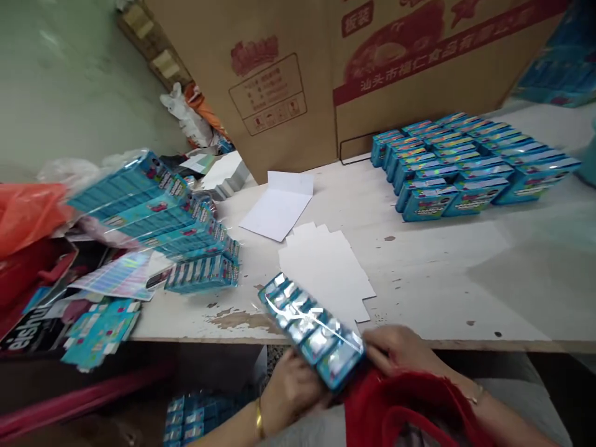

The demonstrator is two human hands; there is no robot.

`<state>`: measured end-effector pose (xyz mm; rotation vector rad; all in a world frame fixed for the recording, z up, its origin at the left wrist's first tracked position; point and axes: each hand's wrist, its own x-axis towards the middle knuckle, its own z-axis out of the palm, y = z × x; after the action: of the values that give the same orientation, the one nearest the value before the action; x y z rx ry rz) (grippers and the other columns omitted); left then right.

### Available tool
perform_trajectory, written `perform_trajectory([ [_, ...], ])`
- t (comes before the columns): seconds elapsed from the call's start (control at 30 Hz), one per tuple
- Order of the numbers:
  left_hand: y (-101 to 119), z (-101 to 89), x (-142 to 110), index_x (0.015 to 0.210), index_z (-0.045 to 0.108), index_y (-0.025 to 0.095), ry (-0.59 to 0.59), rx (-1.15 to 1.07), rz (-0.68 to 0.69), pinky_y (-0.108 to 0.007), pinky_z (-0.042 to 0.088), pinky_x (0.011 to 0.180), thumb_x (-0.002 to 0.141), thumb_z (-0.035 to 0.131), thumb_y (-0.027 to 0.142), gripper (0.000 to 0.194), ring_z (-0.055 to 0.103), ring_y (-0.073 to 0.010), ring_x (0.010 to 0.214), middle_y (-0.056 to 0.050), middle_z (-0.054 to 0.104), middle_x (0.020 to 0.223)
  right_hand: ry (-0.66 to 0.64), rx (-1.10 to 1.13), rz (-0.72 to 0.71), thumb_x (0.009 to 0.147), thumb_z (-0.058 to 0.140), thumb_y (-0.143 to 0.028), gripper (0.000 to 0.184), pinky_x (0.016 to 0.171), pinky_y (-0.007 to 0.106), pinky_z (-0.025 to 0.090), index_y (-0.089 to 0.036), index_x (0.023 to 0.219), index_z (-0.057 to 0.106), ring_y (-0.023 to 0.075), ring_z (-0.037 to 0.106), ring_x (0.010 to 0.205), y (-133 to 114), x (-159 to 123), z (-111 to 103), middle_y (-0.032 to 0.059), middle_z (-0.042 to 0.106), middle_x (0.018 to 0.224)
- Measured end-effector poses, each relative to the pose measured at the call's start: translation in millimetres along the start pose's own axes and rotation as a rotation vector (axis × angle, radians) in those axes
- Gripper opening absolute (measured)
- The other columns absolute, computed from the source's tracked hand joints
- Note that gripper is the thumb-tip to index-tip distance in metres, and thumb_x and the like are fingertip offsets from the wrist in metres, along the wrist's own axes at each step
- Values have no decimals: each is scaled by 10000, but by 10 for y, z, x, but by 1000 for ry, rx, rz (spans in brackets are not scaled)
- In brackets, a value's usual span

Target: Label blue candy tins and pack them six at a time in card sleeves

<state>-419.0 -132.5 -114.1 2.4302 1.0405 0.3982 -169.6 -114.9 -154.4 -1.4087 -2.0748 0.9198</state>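
Observation:
A clear-wrapped pack of small blue boxes (311, 329) lies tilted across the table's near edge. My left hand (291, 388), with a gold bangle at the wrist, is closed under the pack's near end. My right hand (400, 351) grips its right end, fingers curled. Red cloth (400, 410) lies in my lap under both hands.
Rows of blue boxes (465, 164) stand at the back right of the white table (442, 273). Flat white card blanks (326, 267) lie mid-table. Wrapped blue packs (172, 223) pile up at the left. Big cardboard cartons (354, 68) stand behind. More blue boxes (200, 416) sit below the table.

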Motion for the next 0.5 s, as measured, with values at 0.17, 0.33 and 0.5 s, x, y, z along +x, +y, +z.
perform_trajectory([
  [0.17,327,-170,671,931,653,207,186,-59,101,-302,454,749,904,492,257,171,606,-154,817,-44,677,854,288,424,365,870,418,-581,393,606,269,421,-214,812,546,163,552,629,-9,203,-511,-1,575,643],
  [0.33,-146,-517,681,1077,597,183,872,-165,-467,-411,390,977,781,650,417,381,518,-254,1124,-116,593,1156,405,444,382,805,503,-649,431,632,266,417,-224,748,463,172,535,728,-125,176,-547,9,561,755],
  [0.5,-621,-541,583,754,632,139,666,-822,-736,-327,493,771,645,702,559,440,600,-185,769,-62,643,794,511,515,329,796,537,-605,443,629,263,358,-213,641,400,142,442,680,-170,220,-399,-9,490,717],
])
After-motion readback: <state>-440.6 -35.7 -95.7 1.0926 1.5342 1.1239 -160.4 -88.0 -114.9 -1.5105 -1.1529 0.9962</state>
